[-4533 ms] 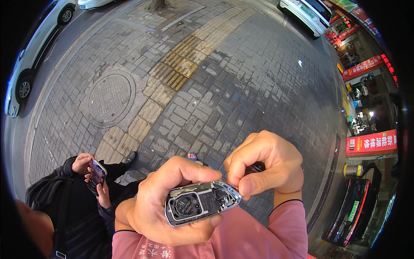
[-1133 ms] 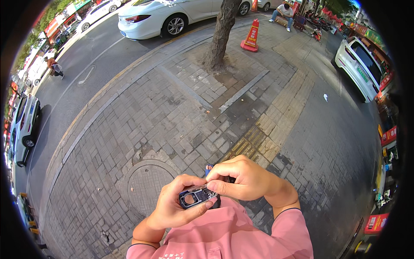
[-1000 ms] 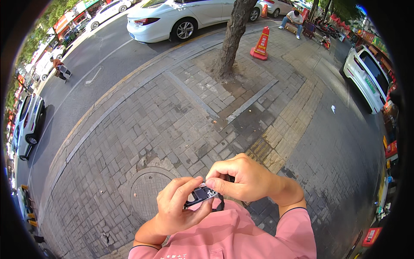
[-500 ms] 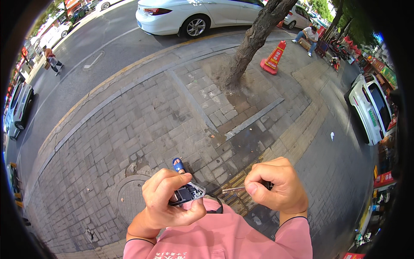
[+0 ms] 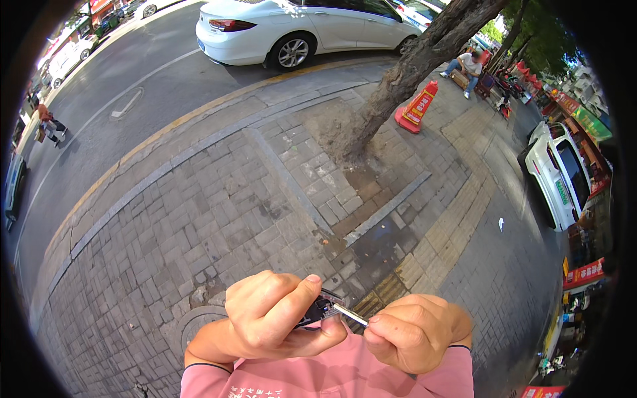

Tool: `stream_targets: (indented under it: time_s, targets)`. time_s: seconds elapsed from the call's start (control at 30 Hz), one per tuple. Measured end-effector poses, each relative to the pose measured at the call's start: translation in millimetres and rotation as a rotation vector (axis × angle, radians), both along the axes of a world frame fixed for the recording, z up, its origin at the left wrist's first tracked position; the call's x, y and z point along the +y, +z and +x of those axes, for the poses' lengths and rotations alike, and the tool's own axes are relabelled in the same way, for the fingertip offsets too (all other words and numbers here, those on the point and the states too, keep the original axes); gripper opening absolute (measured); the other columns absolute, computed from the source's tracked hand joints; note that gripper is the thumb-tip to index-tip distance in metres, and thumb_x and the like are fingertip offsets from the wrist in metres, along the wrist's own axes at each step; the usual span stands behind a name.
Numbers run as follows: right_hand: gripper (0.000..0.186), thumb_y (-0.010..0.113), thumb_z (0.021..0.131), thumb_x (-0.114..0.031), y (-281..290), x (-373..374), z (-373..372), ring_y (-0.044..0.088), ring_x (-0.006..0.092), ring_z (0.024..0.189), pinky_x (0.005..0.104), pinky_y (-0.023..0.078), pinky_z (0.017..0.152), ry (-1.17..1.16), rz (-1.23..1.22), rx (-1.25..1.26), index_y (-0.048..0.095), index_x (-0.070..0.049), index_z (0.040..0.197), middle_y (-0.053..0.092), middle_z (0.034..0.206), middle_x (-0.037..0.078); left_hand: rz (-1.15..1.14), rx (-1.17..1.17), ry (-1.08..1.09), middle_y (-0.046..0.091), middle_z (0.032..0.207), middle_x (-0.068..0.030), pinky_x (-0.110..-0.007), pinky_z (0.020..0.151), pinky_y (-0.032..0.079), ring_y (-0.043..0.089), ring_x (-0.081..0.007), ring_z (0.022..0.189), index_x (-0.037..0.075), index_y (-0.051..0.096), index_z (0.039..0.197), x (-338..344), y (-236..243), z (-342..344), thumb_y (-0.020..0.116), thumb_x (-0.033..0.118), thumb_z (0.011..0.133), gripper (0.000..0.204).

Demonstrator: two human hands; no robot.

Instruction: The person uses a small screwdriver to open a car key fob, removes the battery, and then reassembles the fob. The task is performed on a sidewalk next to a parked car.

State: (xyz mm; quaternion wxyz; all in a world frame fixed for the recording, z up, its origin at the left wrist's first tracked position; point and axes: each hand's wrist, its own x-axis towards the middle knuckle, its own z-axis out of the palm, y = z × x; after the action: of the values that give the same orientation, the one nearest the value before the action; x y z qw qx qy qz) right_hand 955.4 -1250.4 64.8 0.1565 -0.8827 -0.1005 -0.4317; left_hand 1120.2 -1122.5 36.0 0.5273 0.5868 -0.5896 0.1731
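Observation:
My left hand [image 5: 272,312] is closed around an opened black key fob [image 5: 317,309] with silvery edges and small inner parts showing. My right hand [image 5: 408,331] is closed, pinching a thin, flat silvery metal strip [image 5: 348,314] that looks like a key blade. The strip's far tip meets the fob's right end; whether it is inserted I cannot tell. Both hands are in front of my pink shirt [image 5: 298,381].
Paved sidewalk [image 5: 152,239] with a manhole cover [image 5: 192,325], a leaning tree trunk [image 5: 391,99], an orange cone [image 5: 418,106] and a seated person [image 5: 464,71]. White parked cars [image 5: 312,33] line the road, where a walker [image 5: 52,126] passes. Shopfronts stand at right.
The strip left the fob at half a second ago and now meets it again, angled downward to my right hand. Both hands moved lower in view; the scene ahead shifted as the camera turned.

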Motion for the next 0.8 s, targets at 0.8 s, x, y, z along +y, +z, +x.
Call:
stream_targets:
  time_s: [0.8]
  targets:
    - [0.023,0.075,0.069,-0.003,-6,-204,179,0.047,0.0105,0.042,0.0245,0.036,0.037,-0.129,-0.077,0.183,0.066,0.008,0.087,0.053,0.059,0.002,0.104,-0.177,0.222,0.06,0.066,-0.0039,-0.025,0.043,0.042,0.053,-0.0145,0.049,-0.001,0.065,0.096,-208,-6,170,0.077,0.014,0.061,0.039]
